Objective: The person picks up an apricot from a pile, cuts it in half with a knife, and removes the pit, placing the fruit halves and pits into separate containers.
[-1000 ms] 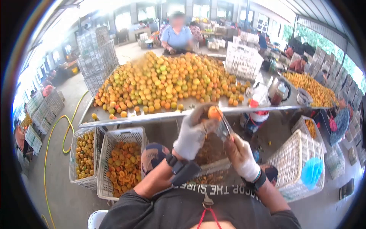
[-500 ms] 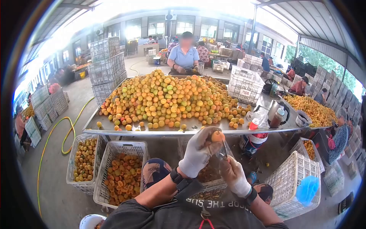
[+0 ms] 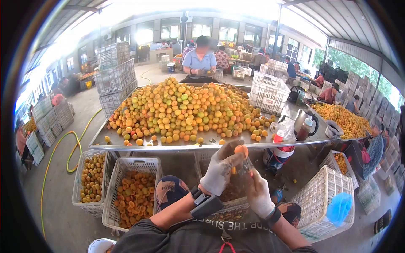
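Observation:
My gloved left hand (image 3: 219, 170) grips an orange fruit (image 3: 241, 150) between its fingertips, just in front of the metal table's edge. Close on its right, my gloved right hand (image 3: 258, 192) is closed round a small knife, whose blade points up toward the fruit. A bit of orange shows just below the held fruit, between the hands. Beyond them a large heap of orange and yellow fruit (image 3: 181, 109) lies on the metal table (image 3: 101, 141).
Below the table stand a crate of whole fruit (image 3: 93, 177), a crate of cut fruit (image 3: 135, 194) and a crate with a blue bag (image 3: 325, 202). Across the table sits a person (image 3: 200, 61). Stacked crates (image 3: 270, 95) and a bottle (image 3: 304, 128) stand on the right.
Both hands have shifted slightly; the knife blade has moved lower beside the fruit. The view has moved a little, and the person opposite has raised their hands.

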Motion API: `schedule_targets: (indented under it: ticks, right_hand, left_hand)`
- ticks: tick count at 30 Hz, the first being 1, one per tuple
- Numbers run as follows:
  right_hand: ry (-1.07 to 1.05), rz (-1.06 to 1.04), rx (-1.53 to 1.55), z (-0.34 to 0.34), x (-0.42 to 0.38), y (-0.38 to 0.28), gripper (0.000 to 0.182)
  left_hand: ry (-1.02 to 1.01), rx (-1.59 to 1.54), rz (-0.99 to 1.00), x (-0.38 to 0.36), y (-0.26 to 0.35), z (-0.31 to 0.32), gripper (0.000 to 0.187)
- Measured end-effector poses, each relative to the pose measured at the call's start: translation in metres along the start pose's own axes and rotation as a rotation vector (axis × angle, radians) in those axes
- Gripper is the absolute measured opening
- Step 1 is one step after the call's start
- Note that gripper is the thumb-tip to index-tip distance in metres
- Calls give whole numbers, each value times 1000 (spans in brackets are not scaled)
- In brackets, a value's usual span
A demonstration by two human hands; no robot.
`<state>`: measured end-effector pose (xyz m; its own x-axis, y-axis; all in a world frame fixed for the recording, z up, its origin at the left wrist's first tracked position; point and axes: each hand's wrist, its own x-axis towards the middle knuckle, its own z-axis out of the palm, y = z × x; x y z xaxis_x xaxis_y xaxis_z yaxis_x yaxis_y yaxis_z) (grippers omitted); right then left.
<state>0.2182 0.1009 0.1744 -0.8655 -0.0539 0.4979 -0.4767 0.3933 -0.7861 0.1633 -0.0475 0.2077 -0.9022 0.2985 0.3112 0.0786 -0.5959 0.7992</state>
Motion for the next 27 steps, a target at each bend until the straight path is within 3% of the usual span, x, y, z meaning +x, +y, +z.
schedule_targets:
  ticks: [6,10,12,17,18,19,20,21,22,23,27]
  right_hand:
    - [-6,63,-105,1,6,5,16]
    - [-6,72,-37,2,8,12,15]
    - [20,-2,-87,2,10,18,14]
    - [9,-181,-264,3,13,27,6]
    - [144,-325,-319,10,17,32,13]
    - [112,-289,-207,8,18,23,11]
    - [16,-30,-163,7,20,27,9]
    - [1,68,-121,6,23,23,10]
    - [-8,157,-82,5,26,21,12]
    - [-1,176,-85,7,25,27,12]
    - [26,156,-92,19,38,55,7]
  left_hand:
    - [31,-146,-35,10,-24,-13,33]
    - [30,-77,-46,9,-16,-6,30]
    - [-31,175,72,10,-18,-8,27]
    - [42,63,-50,18,-50,-23,28]
    - [112,-25,-81,18,-60,-26,32]
    - [69,-22,-112,20,-56,-27,34]
    - [20,-17,-132,21,-46,-28,35]
    - [21,-20,-158,23,-41,-31,35]
    - [-20,159,-114,27,-36,-34,35]
    - [-61,335,-67,29,-36,-35,34]
    - [-19,191,42,48,-61,-45,32]
